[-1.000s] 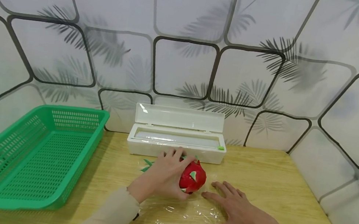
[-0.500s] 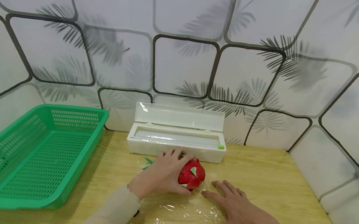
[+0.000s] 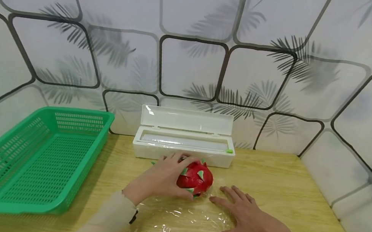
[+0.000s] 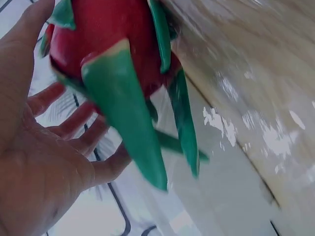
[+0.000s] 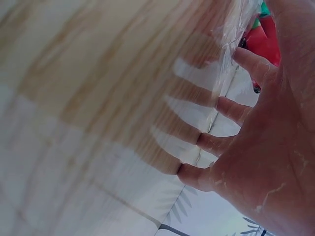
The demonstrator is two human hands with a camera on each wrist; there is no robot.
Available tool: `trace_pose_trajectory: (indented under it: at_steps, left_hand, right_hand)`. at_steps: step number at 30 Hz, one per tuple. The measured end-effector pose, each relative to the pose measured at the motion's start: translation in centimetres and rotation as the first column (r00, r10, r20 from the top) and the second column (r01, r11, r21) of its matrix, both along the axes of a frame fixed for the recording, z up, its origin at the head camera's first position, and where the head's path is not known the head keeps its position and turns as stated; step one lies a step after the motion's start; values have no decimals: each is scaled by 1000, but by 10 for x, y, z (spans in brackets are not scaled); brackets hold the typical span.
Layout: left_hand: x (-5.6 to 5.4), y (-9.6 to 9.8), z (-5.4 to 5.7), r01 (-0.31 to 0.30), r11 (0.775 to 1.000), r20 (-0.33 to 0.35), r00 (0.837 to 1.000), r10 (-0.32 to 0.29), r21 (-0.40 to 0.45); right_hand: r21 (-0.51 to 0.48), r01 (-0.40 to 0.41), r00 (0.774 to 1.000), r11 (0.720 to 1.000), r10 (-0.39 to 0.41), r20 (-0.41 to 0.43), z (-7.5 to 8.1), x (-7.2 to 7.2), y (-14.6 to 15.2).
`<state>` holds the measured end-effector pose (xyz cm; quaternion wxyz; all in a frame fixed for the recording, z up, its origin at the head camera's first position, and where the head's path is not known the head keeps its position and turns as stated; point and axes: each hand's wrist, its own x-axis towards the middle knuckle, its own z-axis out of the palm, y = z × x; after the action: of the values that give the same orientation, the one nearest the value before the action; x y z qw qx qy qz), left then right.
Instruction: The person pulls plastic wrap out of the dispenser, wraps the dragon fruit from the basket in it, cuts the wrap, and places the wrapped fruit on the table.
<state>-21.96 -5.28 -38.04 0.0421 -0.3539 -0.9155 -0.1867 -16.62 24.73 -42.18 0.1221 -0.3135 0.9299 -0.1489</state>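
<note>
Because the left hand (image 3: pixel 164 179) has slid leftward, I see more of the dragon fruit (image 3: pixel 195 182), toward the counter's (image 3: pixel 300 198) back edge, past relaxed, cupped fingers; I judge it sits unaided, while the right hand (image 3: pixel 248 219) splays over clear film (image 3: pixel 166 231).

Both sleeves (image 3: pixel 102 217) are cream (black bits (image 3: pixel 133 217) near cuffs).

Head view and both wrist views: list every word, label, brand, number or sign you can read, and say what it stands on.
None: no text can be read.
White box: no lettering visible; its green tab is too small to check.
Green basket and red fruit: none visible.
Wall: leaf prints and outlines only.
</note>
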Motion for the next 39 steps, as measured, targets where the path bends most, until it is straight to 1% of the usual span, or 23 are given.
trace_pose_trajectory:
  at_steps: [1, 3, 5, 6, 7, 8, 9, 10, 11, 12, 13, 14, 15, 16, 18, 20, 22, 25, 28, 30, 33, 35, 39]
  left_hand:
    - [2, -4, 2, -3, 1000, -7, 1000, 3, 15]
    - [8, -12, 5, -9, 999, -55, 998, 11, 31]
    - [14, -20, 7, 9, 998, -95, 996, -4, 55]
    - [17, -25, 8, 21, 998, -88, 996, -16, 62]
    - [21, -30, 8, 39, 997, -64, 997, -34, 64]
    - [25, -35, 9, 57, 996, -11, 998, -56, 64]
    - [29, -40, 8, 73, 995, 71, 995, -77, 62]
    - [33, -46, 8, 90, 994, 159, 982, -98, 54]
    - [37, -51, 6, 104, 994, 249, 962, -111, 42]
    - [41, -57, 5, 109, 994, 331, 937, -111, 22]
    - [45, -62, 2, 118, 993, 390, 914, -109, 0]
    - [49, -67, -1, 123, 992, 436, 894, -102, -21]
    - [53, -71, -4, 130, 991, 458, 884, -98, -40]
    - [57, -76, -7, 137, 989, 466, 880, -97, -54]
    - [65, -83, -14, 139, 987, 458, 884, -89, -77]
    - [71, -89, -19, 141, 986, 433, 897, -92, -84]
    - [74, -94, -22, 143, 986, 414, 905, -97, -82]
    - [78, -97, -25, 132, 989, 389, 916, -94, -71]
    - [81, -98, -25, 126, 991, 350, 931, -102, -47]
    - [83, -99, -24, 125, 992, 321, 941, -112, -19]
    - [84, -100, -22, 127, 991, 288, 948, -136, 49]
    - [84, -100, -20, 125, 987, 251, 957, -146, 100]
    - [83, -99, -15, 117, 977, 153, 977, -146, 179]
  right_hand:
    - [-4, -4, 1000, 1000, 4, -4, 0, 0, 0]
    - [-12, -10, 1000, 1000, 10, -12, 0, 0, 0]
    - [-21, -16, 1000, 1000, 15, -26, -2, 0, 0]
    - [-25, -18, 999, 1000, 17, -35, -3, 0, 1]
    - [-28, -18, 999, 999, 17, -43, -4, 1, 1]
    - [-31, -20, 999, 999, 18, -51, -5, 1, 1]
    - [-34, -21, 998, 999, 19, -57, -6, 2, 2]
    - [-37, -20, 998, 999, 17, -60, -7, 2, 2]
    - [-41, -19, 998, 999, 16, -59, -7, 3, 3]
    - [-45, -20, 998, 999, 17, -61, -8, 3, 4]
    - [-49, -18, 998, 999, 15, -61, -9, 4, 5]
    - [-53, -19, 998, 998, 16, -62, -9, 4, 5]
    - [-61, -21, 998, 998, 17, -62, -9, 5, 6]
    - [-66, -24, 997, 998, 19, -69, -10, 5, 7]
    - [-76, -35, 996, 996, 28, -89, -10, 6, 10]
    - [-92, -49, 992, 995, 38, -116, -9, 7, 13]
    - [-110, -62, 987, 992, 45, -152, -9, 7, 17]
    - [-141, -67, 982, 988, 41, -184, -7, 11, 21]
    - [-144, -50, 986, 988, 25, -167, -3, 18, 21]
    - [-139, -54, 987, 989, 32, -155, 0, 24, 19]
    - [-107, -89, 985, 990, 72, -159, 3, 32, 14]
    - [-81, -105, 986, 991, 93, -142, 4, 34, 11]
    - [-20, -88, 993, 996, 86, -83, 5, 33, 7]
